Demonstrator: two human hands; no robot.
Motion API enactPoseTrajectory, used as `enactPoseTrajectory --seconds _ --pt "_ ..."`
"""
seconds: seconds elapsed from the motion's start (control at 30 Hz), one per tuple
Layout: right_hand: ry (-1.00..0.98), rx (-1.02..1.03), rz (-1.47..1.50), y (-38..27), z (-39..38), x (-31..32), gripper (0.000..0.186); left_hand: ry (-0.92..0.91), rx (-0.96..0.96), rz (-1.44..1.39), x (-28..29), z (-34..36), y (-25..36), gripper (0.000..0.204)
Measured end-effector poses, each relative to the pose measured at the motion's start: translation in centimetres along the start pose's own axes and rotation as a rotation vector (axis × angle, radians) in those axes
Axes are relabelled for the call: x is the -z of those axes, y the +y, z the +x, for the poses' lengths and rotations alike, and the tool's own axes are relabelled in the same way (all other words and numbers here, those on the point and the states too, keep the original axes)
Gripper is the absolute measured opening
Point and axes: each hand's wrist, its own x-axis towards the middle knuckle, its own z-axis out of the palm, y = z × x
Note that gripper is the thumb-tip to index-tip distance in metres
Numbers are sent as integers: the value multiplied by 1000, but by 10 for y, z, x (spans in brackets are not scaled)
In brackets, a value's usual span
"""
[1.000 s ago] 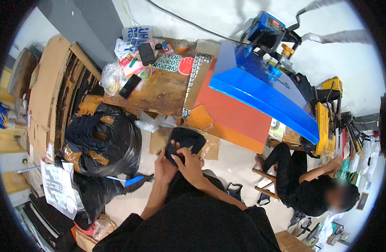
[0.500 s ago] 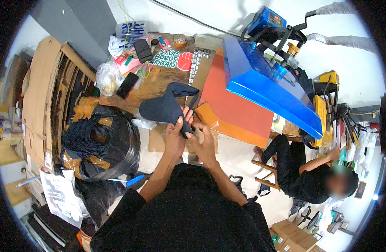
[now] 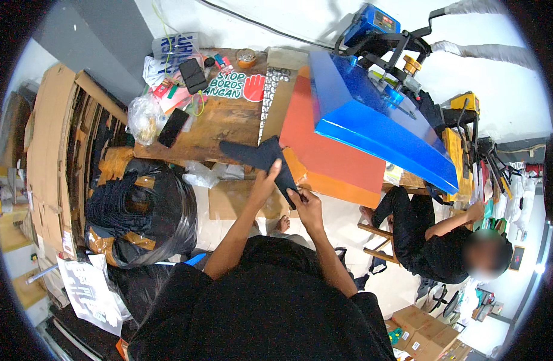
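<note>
A: What containers are seen, and what is held in them?

B: At left of centre a large black plastic bag (image 3: 145, 210) is seen, open at the top and packed with dark, flat pieces; what they are cannot be made out. Above it, at the table's left edge, a clear plastic bag (image 3: 142, 118) is noted with something pale inside. At the far left, flattened cardboard sheets (image 3: 53, 150) are stacked upright. In the lower right corner, small cardboard boxes (image 3: 418, 337) are found on the floor; their contents are not shown.

A: And the thing in hand, how is it described?

B: A dark fabric piece (image 3: 261, 157) is held just above the middle of the frame, at the front edge of the wooden table (image 3: 219, 129). It is black or very dark navy, flat and limp, with one broad end spread to the left over the table edge and a narrower end running down to the right.

A: How are the hands set?

B: The left hand (image 3: 265, 180) is closed on the fabric from below, fingers curled round its middle. The right hand (image 3: 303, 201) is pinched on the lower narrow end, thumb against fingers. The two hands are kept close together.

A: What is beside them?

B: The orange lower plate (image 3: 330, 156) of a heat press is seen just to the right, with its blue upper plate (image 3: 372, 120) raised above it. A seated person (image 3: 433, 240) is seen at right.
</note>
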Motion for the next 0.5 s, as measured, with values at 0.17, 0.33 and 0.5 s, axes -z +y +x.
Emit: enactPoseTrajectory --seconds 0.17,0.33,0.5 --pt "316 69 -104 -22 0 18 23 -91 -72 -61 17 34 -34 70" --pt "422 257 -373 -28 8 9 23 -58 25 -82 13 53 3 60" --pt "374 259 -601 -44 -9 11 23 47 -289 36 -9 71 -39 55"
